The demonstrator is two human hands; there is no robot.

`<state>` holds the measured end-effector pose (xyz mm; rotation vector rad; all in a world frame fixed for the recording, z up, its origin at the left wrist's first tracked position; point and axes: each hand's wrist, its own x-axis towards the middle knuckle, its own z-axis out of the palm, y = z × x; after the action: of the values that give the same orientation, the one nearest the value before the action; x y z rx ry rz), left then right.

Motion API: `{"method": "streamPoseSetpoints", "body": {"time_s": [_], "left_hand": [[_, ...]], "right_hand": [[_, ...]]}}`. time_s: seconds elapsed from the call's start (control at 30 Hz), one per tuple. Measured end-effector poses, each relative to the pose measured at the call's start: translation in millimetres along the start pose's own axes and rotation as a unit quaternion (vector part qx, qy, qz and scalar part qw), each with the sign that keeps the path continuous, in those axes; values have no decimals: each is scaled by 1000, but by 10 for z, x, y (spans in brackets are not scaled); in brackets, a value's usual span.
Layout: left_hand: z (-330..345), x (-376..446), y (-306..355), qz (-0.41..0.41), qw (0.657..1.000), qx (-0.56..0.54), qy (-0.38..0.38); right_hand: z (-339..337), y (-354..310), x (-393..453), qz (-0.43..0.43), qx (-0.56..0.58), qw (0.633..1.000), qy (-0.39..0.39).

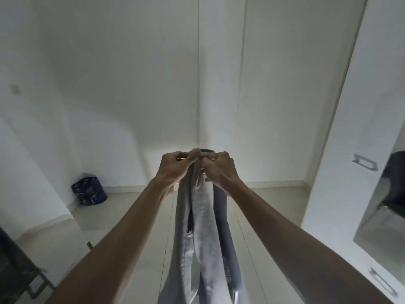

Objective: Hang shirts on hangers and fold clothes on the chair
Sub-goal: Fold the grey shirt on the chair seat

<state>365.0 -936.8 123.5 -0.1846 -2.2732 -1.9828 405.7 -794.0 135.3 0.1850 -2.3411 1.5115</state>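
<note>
Before the white wardrobe doors [219, 84], a grey garment [197, 227] hangs from both raised hands. Left hand [175, 167] and right hand [219, 170] pinch its top edge with curled fingers, knuckles nearly touching.

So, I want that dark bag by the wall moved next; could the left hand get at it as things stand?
Probably not. The left hand has its grip on the grey garment, as does the right hand, and the bag sits far off on the floor.
</note>
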Motion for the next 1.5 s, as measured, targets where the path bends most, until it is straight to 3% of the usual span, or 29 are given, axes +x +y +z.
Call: {"method": "streamPoseSetpoints", "body": {"time_s": [0.1,0.17,0.23,0.33,0.4,0.47,0.6,0.67,0.73,0.83,0.97,1.07,1.17,1.27,1.4,1.5], "left_hand": [[-28,-5,52,33,999,39,1],[-68,3,95,56,997,50,-9],[-133,-17,159,67,994,60,-60],[-254,-68,277,71,990,27,-119],[-337,-69,296,68,991,-5,-114],[-418,-81,264,59,992,-15,-109],[-442,-106,149,71,991,109,-41],[-384,-136,138,74,993,92,11],[-318,-168,121,77,994,75,23],[-274,-182,37,82,994,71,19],[-170,-238,-231,43,976,211,9],[-13,-267,-319,56,982,165,75],[111,-318,-278,50,977,194,70],[210,-318,-142,76,981,161,81],[334,-305,38,89,985,121,83],[399,-292,60,97,984,125,86]], "right_hand": [[-105,7,38,-13,5,998,-54],[-206,84,159,-44,-83,996,0],[-339,185,280,-10,-98,995,14],[-489,282,372,90,13,985,-144],[-559,271,406,92,33,974,-203],[-563,231,428,55,72,979,-184],[-478,244,435,0,131,985,-114],[-471,308,410,10,104,987,-119],[-511,358,383,32,47,983,-173],[-610,401,382,29,51,988,-142],[-699,557,255,30,-5,989,-144],[-769,664,138,30,13,991,-133],[-863,666,124,22,-27,986,-165],[-987,583,175,19,-1,991,-133],[-1168,417,183,25,1,985,-172],[-1280,337,184,18,41,986,-159]]}}
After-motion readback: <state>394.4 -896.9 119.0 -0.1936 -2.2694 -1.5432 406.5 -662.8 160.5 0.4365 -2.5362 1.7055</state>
